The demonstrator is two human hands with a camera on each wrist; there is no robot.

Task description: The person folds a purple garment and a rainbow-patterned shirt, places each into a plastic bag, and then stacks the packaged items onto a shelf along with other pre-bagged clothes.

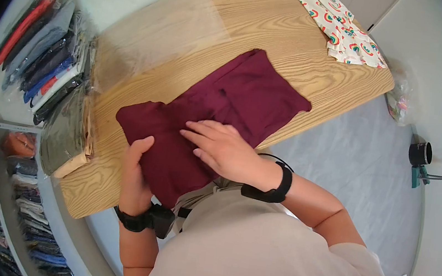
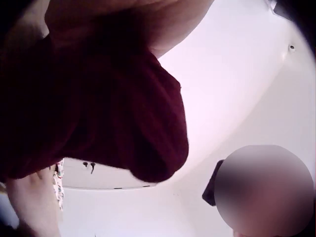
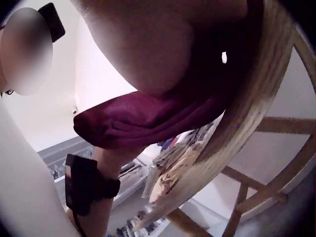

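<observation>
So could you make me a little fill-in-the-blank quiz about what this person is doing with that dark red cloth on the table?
1. The maroon garment lies on a ____ table.
2. The right hand rests flat on the garment with its fingers ____.
3. The left hand grips the garment's ____ edge, the one by the person's body.
4. At the table's far corner lies a white cloth printed with ____.

Missing words: wooden; straight; near; rainbows

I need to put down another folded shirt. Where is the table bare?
Bare wood lies on the table between the maroon garment and the rainbow-print cloth. The left edge is crowded with bagged clothes, under a clear plastic bag.
</observation>
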